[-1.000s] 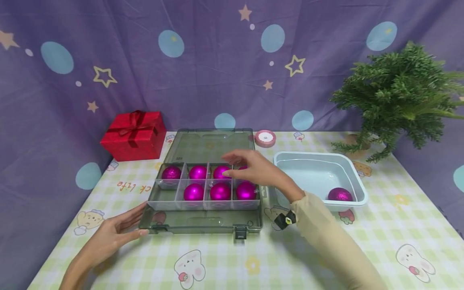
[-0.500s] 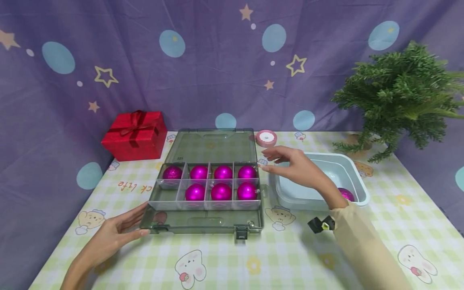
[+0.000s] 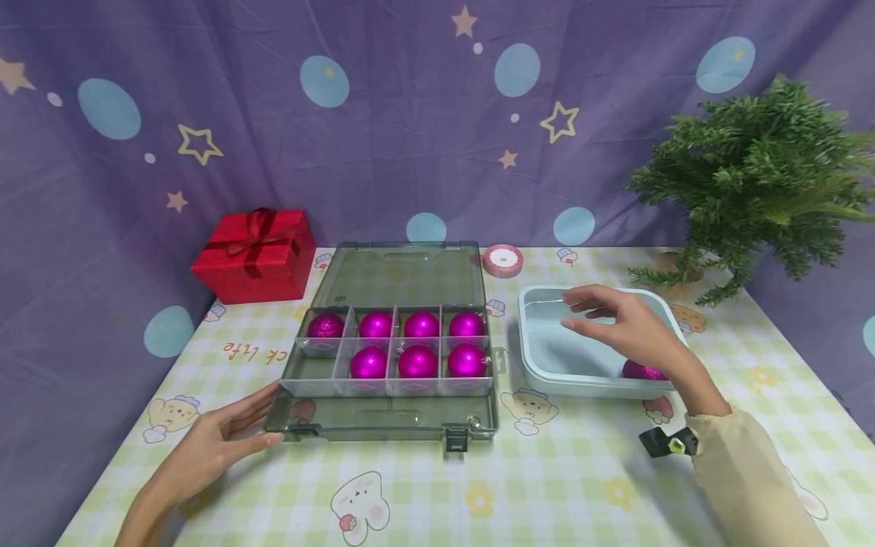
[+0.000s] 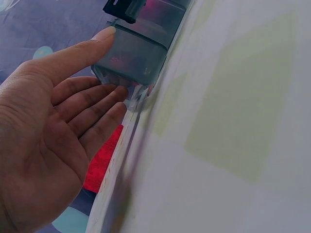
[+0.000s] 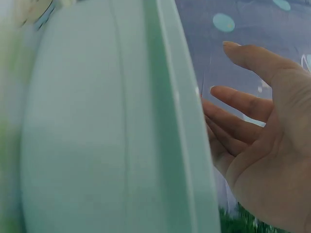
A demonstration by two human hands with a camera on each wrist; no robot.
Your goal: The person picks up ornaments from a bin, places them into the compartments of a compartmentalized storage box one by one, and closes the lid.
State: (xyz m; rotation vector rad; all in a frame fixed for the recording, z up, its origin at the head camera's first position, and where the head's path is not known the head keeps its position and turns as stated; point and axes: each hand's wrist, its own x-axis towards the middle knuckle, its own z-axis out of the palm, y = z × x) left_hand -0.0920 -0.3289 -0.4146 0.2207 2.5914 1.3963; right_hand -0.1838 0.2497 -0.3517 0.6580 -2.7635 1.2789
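In the head view, an open grey translucent divider box [image 3: 386,419] holds several magenta Christmas balls [image 3: 417,362] in its compartments. A glittery ball [image 3: 325,327] sits in its back left compartment. My left hand [image 3: 205,448] touches the box's front left corner, thumb at the front, fingers along the side. The left wrist view shows those fingers fairly straight beside the box corner [image 4: 129,58]. My right hand [image 3: 629,327] hovers over the pale blue basin [image 3: 529,349], fingers spread and holding nothing. Below it, a glittery magenta ball [image 3: 641,370] lies in the basin, partly hidden by the hand.
Behind the box lies a pink ribbon roll [image 3: 503,260]. A red gift box [image 3: 256,258] stands at the back left. An artificial fir tree [image 3: 752,175] rises behind the basin. A purple patterned curtain [image 3: 383,167] closes off the table's back.
My right hand has withdrawn from the back right of the divider box and travelled right, over the basin. The left hand has stayed at the box corner.
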